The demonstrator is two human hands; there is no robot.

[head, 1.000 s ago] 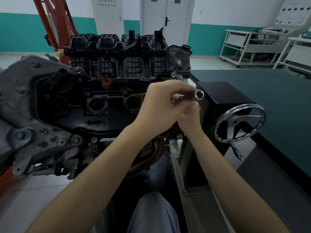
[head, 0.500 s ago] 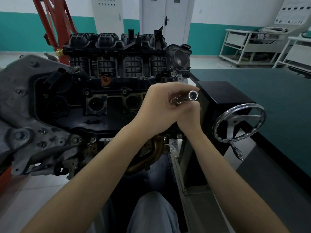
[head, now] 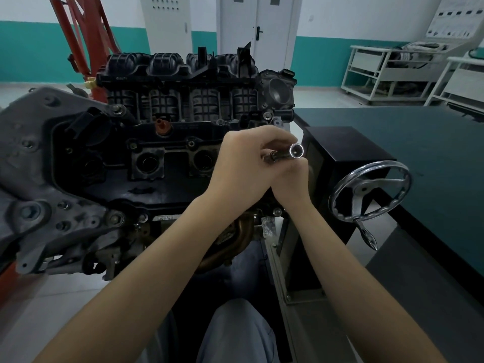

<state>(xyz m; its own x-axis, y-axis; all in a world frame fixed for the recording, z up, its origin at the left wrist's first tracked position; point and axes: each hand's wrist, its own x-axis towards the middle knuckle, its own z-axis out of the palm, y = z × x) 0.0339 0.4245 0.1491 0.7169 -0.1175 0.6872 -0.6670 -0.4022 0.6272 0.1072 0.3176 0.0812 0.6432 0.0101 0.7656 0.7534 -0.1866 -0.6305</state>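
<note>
A: Where was the socket [head: 296, 150] at that moment?

B: It was in the air, in front of the right end of the engine [head: 170, 121], just left of the black box [head: 348, 150] that stood at the near left corner of the counter [head: 432, 142]. Its open mouth pointed toward the camera.

A: And the hands?

B: The left hand [head: 243, 166] had its fingers [head: 275, 138] curled around the thin metal shaft [head: 275, 156] behind the socket. The right hand [head: 292, 183] was under it, touching it. Its fingers were hidden, so I could not tell if they gripped anything.

A: How should this step be done well, in your opinion?

B: It looked like joining the socket to its shaft. I think the two parts needed to stay in one straight line, to be pushed together fully, and then tested with a small pull. A loose socket could fall down between the engine and the box.

A: Was anything inside the socket?

B: No, its mouth looked hollow. The two round wells [head: 148, 162] on the engine cover were dark, and I could not see their bottom. The white carts [head: 379, 72] by the far wall carried some equipment, too small to name.
</note>
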